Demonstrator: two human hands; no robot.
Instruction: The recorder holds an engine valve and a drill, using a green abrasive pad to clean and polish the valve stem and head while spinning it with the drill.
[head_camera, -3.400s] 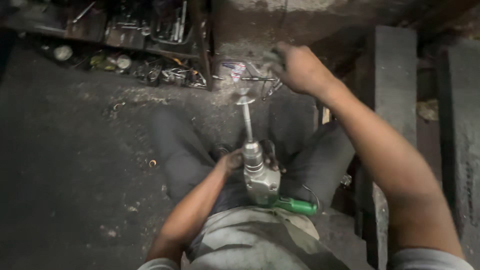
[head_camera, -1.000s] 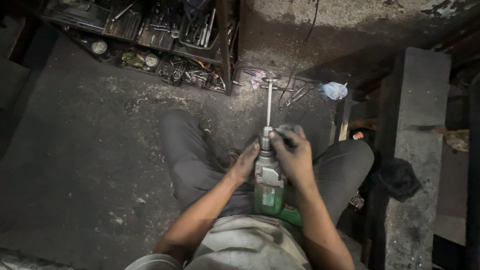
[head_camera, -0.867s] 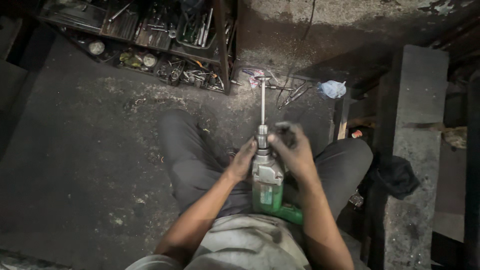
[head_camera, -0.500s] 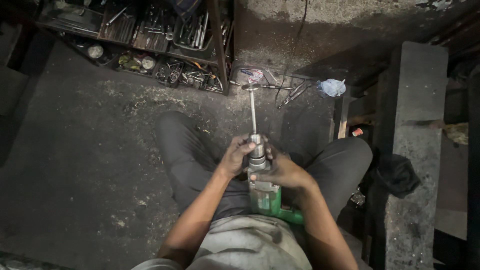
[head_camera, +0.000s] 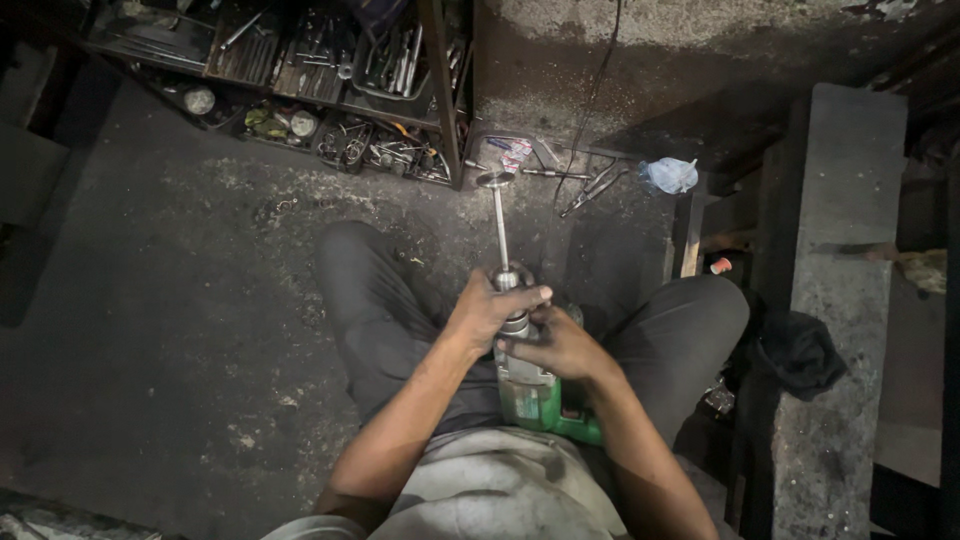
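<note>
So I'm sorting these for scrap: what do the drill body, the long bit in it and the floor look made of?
Drill body: green casing, probably plastic, with a grey front that looks like cast metal. Both the left hand and the right hand grip its front end. Long bit: bare metal, likely steel, judging by its silvery shine. Floor: rough, stained grey, seemingly concrete.

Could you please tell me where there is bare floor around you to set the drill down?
The widest bare floor lies left of the left knee, below the tool shelf. The strip ahead, by the wall, is crowded with loose tools and a crumpled bag. The right side is hemmed in by a concrete block and a dark cloth.
</note>
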